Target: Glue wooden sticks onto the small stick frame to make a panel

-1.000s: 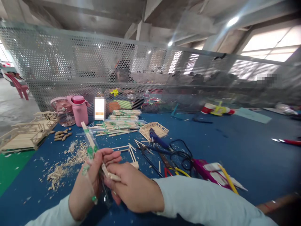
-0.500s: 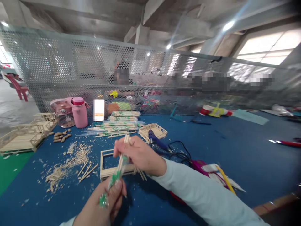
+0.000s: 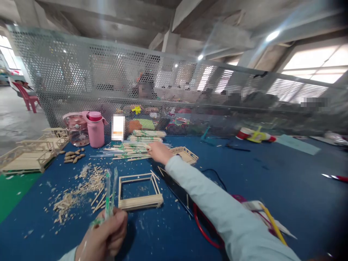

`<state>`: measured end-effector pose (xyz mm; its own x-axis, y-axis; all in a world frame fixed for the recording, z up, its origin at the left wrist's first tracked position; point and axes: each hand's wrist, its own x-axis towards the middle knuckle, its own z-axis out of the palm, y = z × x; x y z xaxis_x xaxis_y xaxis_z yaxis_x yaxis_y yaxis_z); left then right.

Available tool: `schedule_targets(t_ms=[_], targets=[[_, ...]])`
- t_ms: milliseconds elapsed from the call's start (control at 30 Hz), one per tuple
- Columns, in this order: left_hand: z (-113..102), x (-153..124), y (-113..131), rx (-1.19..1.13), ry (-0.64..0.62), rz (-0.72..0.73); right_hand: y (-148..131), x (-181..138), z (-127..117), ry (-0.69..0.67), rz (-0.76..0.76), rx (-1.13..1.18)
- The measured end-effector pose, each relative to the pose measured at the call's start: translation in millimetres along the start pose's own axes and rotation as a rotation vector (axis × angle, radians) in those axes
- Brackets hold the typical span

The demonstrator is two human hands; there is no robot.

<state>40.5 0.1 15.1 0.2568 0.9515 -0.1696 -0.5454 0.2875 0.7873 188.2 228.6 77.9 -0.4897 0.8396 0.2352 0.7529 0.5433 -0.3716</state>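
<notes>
My left hand (image 3: pixel 108 230), low in the foreground, is closed around clear plastic chopstick wrappers (image 3: pixel 108 194) with green print; they stick up from the fist and look empty. My right hand (image 3: pixel 160 153) reaches forward to the pile of chopsticks (image 3: pixel 133 148), many in green-printed wrappers. Its fingers are pinched at the pile's right end, on pale chopsticks as far as I can make out; the fingertips are partly hidden. Between the hands lies a rectangular frame of wooden sticks (image 3: pixel 141 201). Just beyond my right wrist is a small wooden tray (image 3: pixel 187 155).
Wood scraps (image 3: pixel 92 183) and peanuts (image 3: pixel 72 156) lie to the left, near stick-built models (image 3: pixel 29 156). A pink bottle (image 3: pixel 96 132) stands by the perforated metal screen (image 3: pixel 65 79). Black cable and red handles lie under my right arm. A knife (image 3: pixel 337 177) is far right.
My hands have moved apart. The chopsticks came out of the wrapper; my right hand went forward to the pile, and my left hand moved left and down, keeping the wrappers.
</notes>
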Motion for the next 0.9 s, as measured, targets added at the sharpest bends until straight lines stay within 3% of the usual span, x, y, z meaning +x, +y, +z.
schedule_targets(t_ms=[100, 167, 267, 400, 533, 633, 767, 900], targets=[[-5.1, 5.6, 1.5, -0.047, 0.013, -0.015, -4.0, 4.0, 37.9, -0.051, 0.042, -0.069], [-4.6, 8.0, 4.1, -0.056, 0.057, 0.009, -3.6, 9.5, 46.2, -0.062, 0.062, -0.101], [-1.5, 10.6, 9.3, -0.065, 0.178, 0.062, -2.4, 16.6, 39.2, -0.065, 0.056, -0.134], [1.7, 15.6, 19.9, -0.077, 0.369, 0.162, -16.6, 11.6, 12.6, -0.043, 0.004, -0.157], [7.1, 26.7, 39.0, -0.041, 0.475, 0.379, -56.5, -21.8, -16.2, -0.045, -0.113, -0.103], [13.6, 36.9, 57.6, 0.019, 0.464, 0.504, -86.2, -60.9, -27.8, -0.256, -0.218, 0.247], [19.8, 43.0, 80.6, 0.077, 0.368, 0.524, -100.0, -105.0, -27.3, -0.404, -0.148, 0.532], [22.4, 41.3, 84.2, 0.067, 0.392, 0.619, -98.2, -125.8, -17.9, -0.482, -0.033, 0.615]])
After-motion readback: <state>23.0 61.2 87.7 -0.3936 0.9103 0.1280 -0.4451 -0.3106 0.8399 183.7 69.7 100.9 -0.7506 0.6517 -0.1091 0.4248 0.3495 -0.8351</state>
